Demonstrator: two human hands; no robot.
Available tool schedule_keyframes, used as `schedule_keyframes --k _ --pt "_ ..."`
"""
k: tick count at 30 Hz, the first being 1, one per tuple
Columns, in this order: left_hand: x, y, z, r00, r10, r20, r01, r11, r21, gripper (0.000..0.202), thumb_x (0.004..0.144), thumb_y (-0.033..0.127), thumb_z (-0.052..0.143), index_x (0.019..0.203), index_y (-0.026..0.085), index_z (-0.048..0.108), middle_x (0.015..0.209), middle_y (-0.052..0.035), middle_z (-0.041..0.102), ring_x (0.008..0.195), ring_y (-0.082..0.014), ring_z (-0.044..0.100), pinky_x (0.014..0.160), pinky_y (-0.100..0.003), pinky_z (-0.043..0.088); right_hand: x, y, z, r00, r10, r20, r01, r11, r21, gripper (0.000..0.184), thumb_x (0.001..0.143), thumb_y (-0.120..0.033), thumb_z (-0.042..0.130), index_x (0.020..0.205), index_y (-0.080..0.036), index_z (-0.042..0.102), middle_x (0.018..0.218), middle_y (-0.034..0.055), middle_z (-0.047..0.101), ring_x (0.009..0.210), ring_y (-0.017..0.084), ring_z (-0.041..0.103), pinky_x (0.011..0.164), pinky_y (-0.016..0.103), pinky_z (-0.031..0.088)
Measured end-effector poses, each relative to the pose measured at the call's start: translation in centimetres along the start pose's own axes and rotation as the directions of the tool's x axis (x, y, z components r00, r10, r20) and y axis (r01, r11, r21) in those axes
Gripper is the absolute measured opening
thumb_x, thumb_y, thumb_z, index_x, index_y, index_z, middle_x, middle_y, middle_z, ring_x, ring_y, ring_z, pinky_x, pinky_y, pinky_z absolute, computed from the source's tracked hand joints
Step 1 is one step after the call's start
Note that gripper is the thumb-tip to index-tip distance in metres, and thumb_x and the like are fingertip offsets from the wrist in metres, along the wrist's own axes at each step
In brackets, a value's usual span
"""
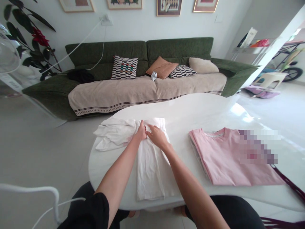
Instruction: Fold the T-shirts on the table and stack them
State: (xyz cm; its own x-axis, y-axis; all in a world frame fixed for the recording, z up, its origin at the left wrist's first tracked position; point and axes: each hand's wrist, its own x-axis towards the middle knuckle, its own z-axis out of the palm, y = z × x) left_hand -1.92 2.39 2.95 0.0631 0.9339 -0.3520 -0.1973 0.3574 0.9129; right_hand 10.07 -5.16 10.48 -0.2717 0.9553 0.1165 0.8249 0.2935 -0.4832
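A white garment (149, 171), which looks like a shirt, lies partly folded on the white table (186, 111). Its bunched part spreads to the left and a flatter panel runs toward me. My left hand (142, 131) is closed at the fold near the top of the cloth, thumb upward, with part of its fingers hidden. Just to the right, my right hand (156, 136) rests over the same fabric, its fingers bent but apart. Further right sits a folded pink T-shirt (228, 159), neckline facing away, on top of other cloth.
A green sofa (107, 51) with a beige throw (114, 92) and several cushions stands behind the table. Dark red straps (289, 183) lie at the table's right side. A white bent tube (30, 190) is at lower left. The table's rounded edge is close to my legs.
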Motion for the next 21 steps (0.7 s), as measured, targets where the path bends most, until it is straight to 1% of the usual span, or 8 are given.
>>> schedule_keyframes --k 2,5,7,9,11,15,19,21 --pt "0.0 0.0 -0.4 0.998 -0.055 0.022 0.055 0.998 -0.013 0.049 0.088 0.049 0.031 0.102 0.01 0.057 0.085 -0.0109 0.068 0.085 -0.0214 0.064 0.074 -0.034 0.052 -4.3 1.4 -0.2 1.0 0.0 -0.029 0.001 1.0 0.012 0.032 0.085 -0.033 0.042 0.114 -0.02 0.048 0.101 0.0071 0.059 0.09 0.018 0.057 0.074 0.025 0.04" --pt "0.1 -0.2 -0.2 0.993 -0.099 0.065 0.099 0.995 0.003 0.033 0.084 0.035 0.048 0.101 0.009 0.057 0.082 -0.0115 0.068 0.079 -0.0214 0.065 0.072 -0.034 0.053 -12.3 4.8 -0.6 0.979 0.144 -0.144 -0.152 0.987 -0.044 0.03 0.081 -0.038 0.048 0.104 -0.02 0.048 0.094 0.0092 0.057 0.092 0.023 0.054 0.073 0.03 0.041" --pt "0.2 0.0 0.0 0.992 -0.104 0.069 0.104 0.995 0.004 0.03 0.081 0.03 0.053 0.104 0.01 0.056 0.084 -0.0112 0.068 0.078 -0.0211 0.066 0.073 -0.034 0.052 -16.9 6.3 -0.3 0.969 0.2 -0.145 -0.212 0.975 -0.071 0.027 0.076 -0.042 0.053 0.093 -0.021 0.047 0.086 0.0071 0.056 0.084 0.024 0.055 0.068 0.032 0.042" --pt "0.4 0.4 0.3 0.994 -0.094 0.063 0.094 0.996 0.001 0.03 0.081 0.027 0.054 0.107 0.011 0.054 0.087 -0.0101 0.069 0.078 -0.0204 0.066 0.074 -0.033 0.052 -19.8 6.5 0.5 0.978 0.187 -0.096 -0.194 0.978 -0.078 0.022 0.076 -0.041 0.054 0.084 -0.023 0.046 0.08 0.0043 0.054 0.075 0.022 0.055 0.063 0.031 0.041" --pt "0.4 0.8 0.5 0.995 -0.079 0.06 0.08 0.997 -0.003 0.03 0.082 0.026 0.054 0.109 0.013 0.053 0.089 -0.0088 0.069 0.08 -0.0199 0.066 0.075 -0.033 0.052 -20.9 5.8 1.5 0.991 0.129 -0.048 -0.133 0.987 -0.088 0.014 0.078 -0.036 0.051 0.079 -0.023 0.045 0.076 0.0031 0.054 0.072 0.02 0.055 0.062 0.03 0.041" --pt "0.4 1.4 0.9 0.997 -0.057 0.059 0.057 0.998 -0.001 0.028 0.083 0.026 0.051 0.108 0.015 0.054 0.089 -0.0071 0.069 0.081 -0.0199 0.065 0.076 -0.033 0.051 -19.8 4.4 2.8 0.995 0.086 -0.044 -0.092 0.982 -0.165 0.011 0.082 -0.021 0.04 0.072 -0.022 0.046 0.072 0.0044 0.056 0.071 0.02 0.056 0.059 0.028 0.038" --pt "0.5 1.5 0.6 0.998 -0.038 0.044 0.037 0.999 0.025 0.025 0.084 0.028 0.049 0.105 0.017 0.055 0.088 -0.006 0.068 0.081 -0.0187 0.065 0.075 -0.033 0.051 -19.3 3.6 2.4 0.994 0.104 -0.018 -0.105 0.983 -0.148 0.017 0.082 -0.017 0.035 0.072 -0.021 0.049 0.068 0.0039 0.058 0.063 0.018 0.056 0.055 0.026 0.034" --pt "0.7 1.2 0.1 0.999 -0.024 0.023 0.023 0.999 0.045 0.023 0.085 0.028 0.047 0.104 0.018 0.055 0.087 -0.0059 0.068 0.08 -0.0181 0.065 0.074 -0.032 0.052 -19.2 3.3 1.7 0.995 0.058 0.081 -0.056 0.998 -0.037 0.018 0.082 -0.02 0.037 0.072 -0.021 0.052 0.065 0.0021 0.059 0.06 0.015 0.056 0.054 0.024 0.033"
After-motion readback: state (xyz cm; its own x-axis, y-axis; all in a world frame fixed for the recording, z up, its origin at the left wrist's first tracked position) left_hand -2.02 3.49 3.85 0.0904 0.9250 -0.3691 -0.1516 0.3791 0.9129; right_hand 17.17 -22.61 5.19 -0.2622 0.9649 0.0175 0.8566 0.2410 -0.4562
